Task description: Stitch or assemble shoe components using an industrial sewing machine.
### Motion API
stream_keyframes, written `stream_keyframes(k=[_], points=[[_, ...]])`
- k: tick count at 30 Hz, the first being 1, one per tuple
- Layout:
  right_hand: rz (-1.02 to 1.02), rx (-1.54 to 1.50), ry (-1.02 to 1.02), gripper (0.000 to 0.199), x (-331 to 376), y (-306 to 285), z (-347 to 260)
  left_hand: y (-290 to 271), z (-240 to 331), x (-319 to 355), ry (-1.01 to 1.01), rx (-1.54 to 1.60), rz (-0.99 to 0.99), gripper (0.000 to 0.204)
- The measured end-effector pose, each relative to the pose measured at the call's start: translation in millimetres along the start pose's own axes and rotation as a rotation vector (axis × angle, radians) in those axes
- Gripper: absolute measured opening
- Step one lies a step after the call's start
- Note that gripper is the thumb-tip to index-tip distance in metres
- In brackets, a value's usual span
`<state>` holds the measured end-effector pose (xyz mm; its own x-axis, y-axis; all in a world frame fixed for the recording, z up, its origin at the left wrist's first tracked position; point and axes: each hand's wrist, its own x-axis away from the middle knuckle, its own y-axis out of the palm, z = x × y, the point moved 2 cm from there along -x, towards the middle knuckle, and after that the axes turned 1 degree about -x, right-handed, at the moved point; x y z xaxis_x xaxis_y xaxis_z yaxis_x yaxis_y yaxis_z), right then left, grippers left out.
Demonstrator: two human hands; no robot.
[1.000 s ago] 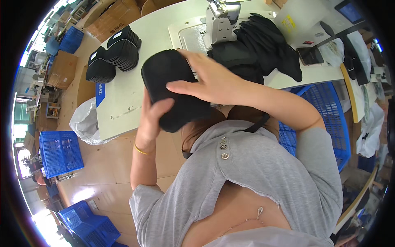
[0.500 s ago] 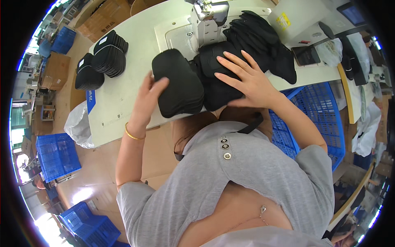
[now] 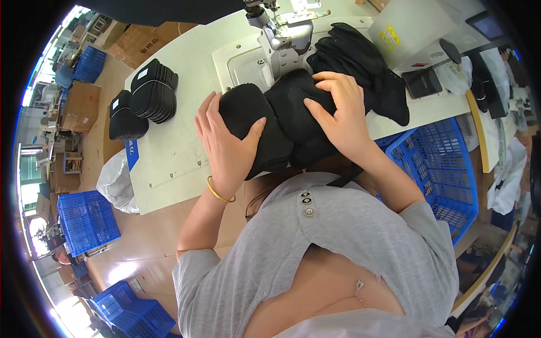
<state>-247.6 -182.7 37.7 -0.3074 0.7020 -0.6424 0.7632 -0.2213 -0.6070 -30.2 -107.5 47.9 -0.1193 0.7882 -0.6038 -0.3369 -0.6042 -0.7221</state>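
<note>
head view: the left hand lies flat, fingers spread, thumb hooked over the left black padded piece at upper centre of the frame. the right hand presses open-palmed on the adjoining black padded piece, gripping nothing. both pieces rest on the white table just below the sewing machine. stacks of black pieces sit upper left; a blue crate stands right.

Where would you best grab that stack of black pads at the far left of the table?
Grip the black pad stack across its long sides, coming from above. The pieces lie flat and layered, so squeezing the sides keeps them together; the white table beside it leaves room for fingers.
</note>
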Motion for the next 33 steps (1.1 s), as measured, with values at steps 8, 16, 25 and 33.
stream_keyframes(k=[8,16,25,33], points=[[0.119,-0.518,0.133,0.021,1.1,-26.6,-13.2,-25.4,-14.7,-21.6,-0.736,1.135,-0.080,0.040],[-0.049,-0.955,0.362,0.021,4.2,-13.7,-14.8,-29.0,-2.3,-21.4,-0.714,1.628,-0.272,0.028],[-0.084,-0.983,0.253,0.020,-0.8,-4.0,-24.2,-28.8,19.5,-26.3,-0.658,1.582,-0.315,0.029],[-0.122,-1.073,0.352,0.024,-11.2,-3.0,-52.9,-26.3,27.8,-44.0,-0.698,1.466,0.022,0.024]])
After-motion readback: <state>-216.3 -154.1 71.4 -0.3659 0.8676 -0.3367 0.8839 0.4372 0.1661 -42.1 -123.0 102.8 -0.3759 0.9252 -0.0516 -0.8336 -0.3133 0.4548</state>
